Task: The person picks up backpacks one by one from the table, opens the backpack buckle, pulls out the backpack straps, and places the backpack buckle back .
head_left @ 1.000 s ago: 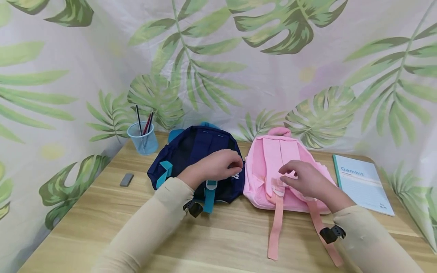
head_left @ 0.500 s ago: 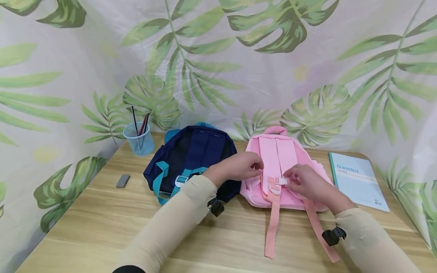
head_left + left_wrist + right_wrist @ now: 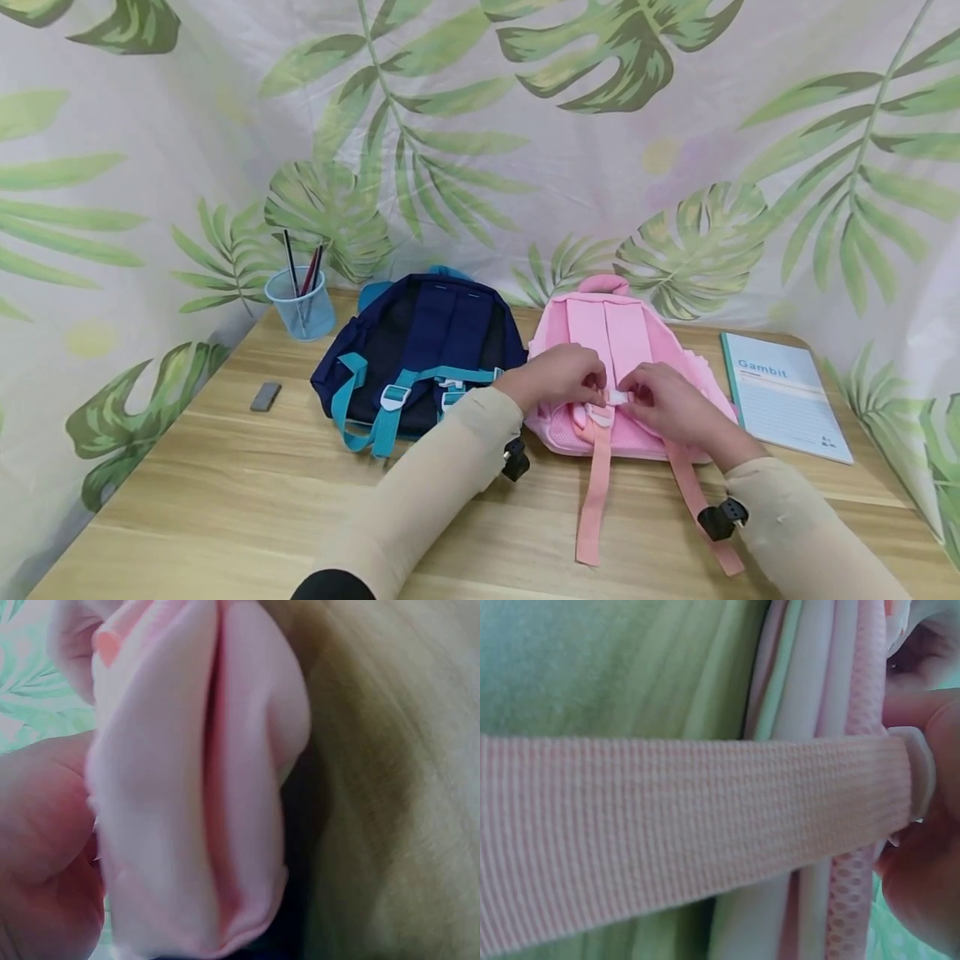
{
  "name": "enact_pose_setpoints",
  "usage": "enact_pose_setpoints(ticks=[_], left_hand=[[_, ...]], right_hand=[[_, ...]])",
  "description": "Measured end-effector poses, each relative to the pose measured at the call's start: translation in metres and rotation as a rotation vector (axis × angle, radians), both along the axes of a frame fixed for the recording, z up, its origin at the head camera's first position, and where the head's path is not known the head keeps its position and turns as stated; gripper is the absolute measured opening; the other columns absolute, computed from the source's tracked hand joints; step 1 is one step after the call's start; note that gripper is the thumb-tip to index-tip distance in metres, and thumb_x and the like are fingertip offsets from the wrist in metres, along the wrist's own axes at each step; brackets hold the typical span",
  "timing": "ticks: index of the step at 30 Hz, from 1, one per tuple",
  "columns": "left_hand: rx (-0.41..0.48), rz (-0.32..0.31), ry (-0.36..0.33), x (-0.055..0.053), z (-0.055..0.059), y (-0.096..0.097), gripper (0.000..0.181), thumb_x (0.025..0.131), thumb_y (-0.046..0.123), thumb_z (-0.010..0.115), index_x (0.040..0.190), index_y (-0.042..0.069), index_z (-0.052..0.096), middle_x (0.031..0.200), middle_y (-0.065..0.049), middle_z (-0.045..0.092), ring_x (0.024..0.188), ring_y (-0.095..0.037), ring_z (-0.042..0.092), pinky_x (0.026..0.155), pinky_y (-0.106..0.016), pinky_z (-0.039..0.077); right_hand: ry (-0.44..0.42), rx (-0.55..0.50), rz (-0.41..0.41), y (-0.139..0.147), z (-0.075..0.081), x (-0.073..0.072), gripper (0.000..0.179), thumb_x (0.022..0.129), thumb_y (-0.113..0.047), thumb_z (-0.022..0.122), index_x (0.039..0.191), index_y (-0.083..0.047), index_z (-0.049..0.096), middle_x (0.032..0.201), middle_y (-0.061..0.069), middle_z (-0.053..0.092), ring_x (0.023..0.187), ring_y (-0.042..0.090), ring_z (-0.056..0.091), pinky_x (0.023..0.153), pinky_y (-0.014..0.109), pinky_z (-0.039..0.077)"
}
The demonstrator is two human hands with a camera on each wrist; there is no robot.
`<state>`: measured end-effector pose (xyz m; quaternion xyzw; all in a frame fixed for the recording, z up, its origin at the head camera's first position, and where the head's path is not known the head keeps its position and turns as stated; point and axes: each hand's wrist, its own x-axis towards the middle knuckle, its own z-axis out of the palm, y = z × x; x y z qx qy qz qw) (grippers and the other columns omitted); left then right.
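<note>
The right hand (image 3: 671,404), right of centre in the head view, pinches the white buckle (image 3: 618,397) between thumb and fingers, and the left hand (image 3: 562,375) comes at it from the other side, its bent fingertips pinching the buckle's left end. Both sit over the lower half of the pink backpack (image 3: 630,333), which lies right of the frame's centre with its padded straps facing up. Below the buckle a peach strap (image 3: 592,508) hangs toward the bottom of the frame; a second one (image 3: 686,483) trails to the lower right, passing by the right forearm. In the left wrist view folded pink fabric fills the middle, blurred. A small black camera (image 3: 517,458) is worn at the left wrist, another (image 3: 722,518) at the right. Just left of the pink bag, near the centre, lies a navy backpack (image 3: 450,325) with turquoise straps (image 3: 345,400). Farther left are a grey eraser (image 3: 266,397) and, above it, a blue mesh cup (image 3: 302,317) holding pencils (image 3: 291,258). At the right lies a "Gambit" notebook (image 3: 787,400). All rest on a wood-grain table (image 3: 225,500), before a leaf-printed cloth (image 3: 450,167).
</note>
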<state>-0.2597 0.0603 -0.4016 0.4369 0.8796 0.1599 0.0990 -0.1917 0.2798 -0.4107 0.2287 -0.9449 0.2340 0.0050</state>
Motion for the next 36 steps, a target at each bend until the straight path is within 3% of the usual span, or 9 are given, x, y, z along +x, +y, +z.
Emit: enact_pose_setpoints(ticks=[6,15,25,36], left_hand=[[-0.036,0.006,0.052,0.000,-0.004,0.005,0.022,0.099,0.038,0.081,0.106,0.018,0.081,0.094,0.006,0.068,0.088,-0.009,0.059,0.083,-0.021,0.046],[-0.026,0.015,0.018,0.000,-0.001,0.002,0.018,0.101,0.033,0.079,0.107,0.017,0.080,0.096,0.006,0.070,0.090,-0.008,0.061,0.083,-0.019,0.046],[-0.024,0.034,-0.042,0.001,-0.004,0.001,0.016,0.103,0.031,0.077,0.109,0.017,0.079,0.097,0.006,0.068,0.092,-0.008,0.059,0.084,-0.019,0.046],[-0.038,0.000,-0.026,0.000,-0.006,0.001,0.016,0.103,0.033,0.076,0.110,0.019,0.076,0.095,0.006,0.064,0.091,-0.008,0.057,0.082,-0.020,0.044]], right_hand=[[0.050,-0.001,0.001,-0.001,-0.005,-0.002,0.012,0.092,-0.003,0.079,0.103,-0.005,0.076,0.093,0.000,0.066,0.089,0.016,0.056,0.081,0.036,0.049],[0.111,0.030,0.029,-0.009,-0.002,-0.005,0.010,0.089,-0.001,0.079,0.097,-0.007,0.075,0.088,-0.001,0.064,0.085,0.015,0.054,0.079,0.037,0.048],[0.081,0.008,-0.012,-0.006,-0.002,0.001,0.011,0.090,0.000,0.079,0.097,-0.007,0.076,0.089,-0.002,0.064,0.084,0.014,0.054,0.076,0.033,0.048],[0.020,-0.047,-0.059,0.007,-0.003,0.005,0.010,0.094,-0.004,0.078,0.102,-0.009,0.077,0.091,-0.002,0.065,0.085,0.013,0.055,0.075,0.028,0.047]])
